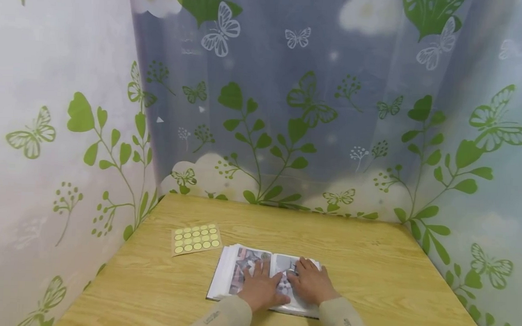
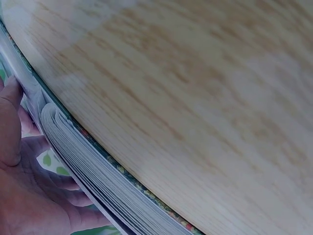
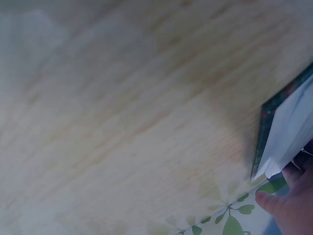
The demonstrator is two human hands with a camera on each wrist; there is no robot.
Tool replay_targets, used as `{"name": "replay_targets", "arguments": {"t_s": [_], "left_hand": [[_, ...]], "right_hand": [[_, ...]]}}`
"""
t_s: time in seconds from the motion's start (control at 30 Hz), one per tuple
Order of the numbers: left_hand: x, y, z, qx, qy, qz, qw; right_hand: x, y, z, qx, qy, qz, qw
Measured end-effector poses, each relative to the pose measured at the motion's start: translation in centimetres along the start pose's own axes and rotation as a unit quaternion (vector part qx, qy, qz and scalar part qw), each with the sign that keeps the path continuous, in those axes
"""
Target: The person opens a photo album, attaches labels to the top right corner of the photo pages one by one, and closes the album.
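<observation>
A photo album (image 1: pixel 224 271) lies open on the wooden table, with a picture on each facing page and a thick stack of leaves on its left side. Spread fingers of my left hand (image 1: pixel 260 287) rest on the left page, while the thumb reaches over to the right page. My right hand (image 1: pixel 312 282) presses on the right page, its fingertips near the top. In the left wrist view, the stacked leaves (image 2: pixel 93 152) show above a dark patterned cover. A corner of that cover (image 3: pixel 266 120) appears in the right wrist view beside my right hand (image 3: pixel 296 208).
A sheet of round yellow stickers (image 1: pixel 196 239) lies on the table (image 1: pixel 379 265) beyond the album's left corner. Curtains (image 1: pixel 261 148) printed with leaves and butterflies enclose the table at the back and both sides.
</observation>
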State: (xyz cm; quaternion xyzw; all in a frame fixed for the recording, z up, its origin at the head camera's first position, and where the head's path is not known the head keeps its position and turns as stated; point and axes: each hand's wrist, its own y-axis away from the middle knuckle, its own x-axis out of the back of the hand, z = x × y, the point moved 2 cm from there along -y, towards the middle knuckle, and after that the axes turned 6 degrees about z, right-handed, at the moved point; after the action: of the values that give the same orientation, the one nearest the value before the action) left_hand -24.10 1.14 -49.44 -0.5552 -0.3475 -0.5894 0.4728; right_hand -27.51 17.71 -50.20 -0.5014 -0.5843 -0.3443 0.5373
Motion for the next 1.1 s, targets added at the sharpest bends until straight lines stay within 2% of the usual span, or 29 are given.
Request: {"name": "replay_targets", "arguments": {"t_s": [0.23,0.57,0.83,0.97,1.1], "left_hand": [[-0.2,-0.1,-0.2,0.002,0.008,-0.009,0.9999],[-0.4,-0.2,-0.2,0.006,-0.006,-0.012,0.9999],[0.1,-0.1,0.0,0.001,-0.005,0.000,1.0000],[0.0,-0.1,-0.1,-0.001,0.008,0.003,1.0000],[-0.5,-0.2,-0.4,-0.003,0.028,0.024,0.9993]], "right_hand": [[-0.1,0.0,-0.2,0.002,0.011,-0.004,1.000],[-0.8,0.1,0.5,0.027,0.023,0.022,0.999],[-0.2,0.8,1.0,0.056,0.021,0.067,0.996],[0.2,1.3,1.1,0.052,0.016,0.068,0.996],[0.3,1.6,1.3,0.042,0.008,0.062,0.997]]}}
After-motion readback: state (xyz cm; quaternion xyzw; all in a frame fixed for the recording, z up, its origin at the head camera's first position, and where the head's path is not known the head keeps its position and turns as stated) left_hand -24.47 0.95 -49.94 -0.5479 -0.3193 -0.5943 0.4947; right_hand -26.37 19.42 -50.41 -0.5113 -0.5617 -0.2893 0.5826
